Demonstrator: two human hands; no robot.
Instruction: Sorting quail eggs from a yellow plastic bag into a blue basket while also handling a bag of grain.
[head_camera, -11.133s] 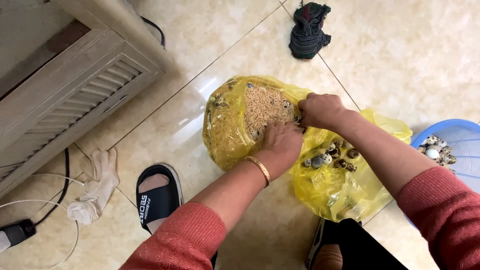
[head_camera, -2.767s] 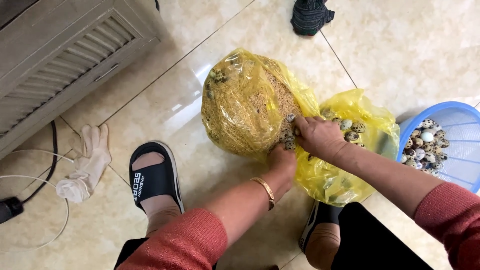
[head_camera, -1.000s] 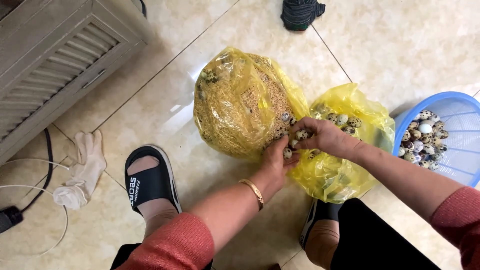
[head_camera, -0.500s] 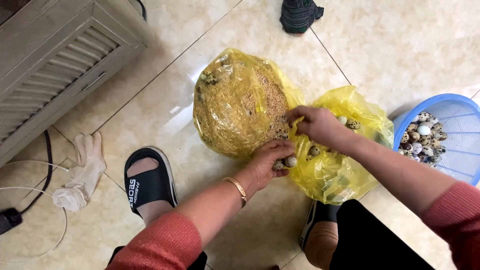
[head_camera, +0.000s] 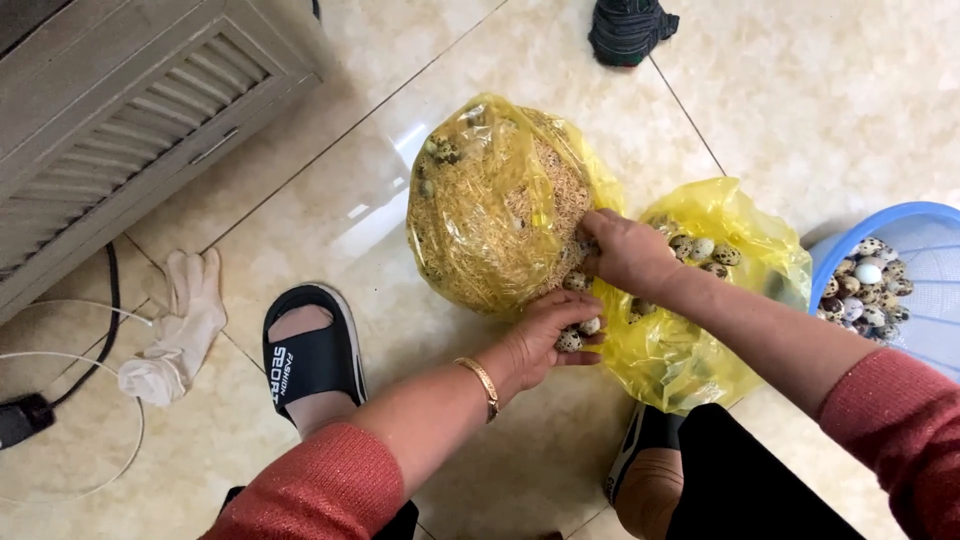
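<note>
1. Speckled eggs (head_camera: 578, 332) are cupped in the left hand (head_camera: 545, 335), fingers curled, at the yellow bag (head_camera: 690, 340) mouth.
2. The right hand (head_camera: 625, 252) is pressed into the husk (head_camera: 490, 220), fingers hidden.
3. A blue basket (head_camera: 900, 275) is set right of the bag.

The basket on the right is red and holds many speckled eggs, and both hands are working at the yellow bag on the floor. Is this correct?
Not quite: the basket is blue, not red, as the head view shows. The rest holds: it contains many speckled eggs, and the left hand and right hand are both at the yellow bag on the floor.
</note>
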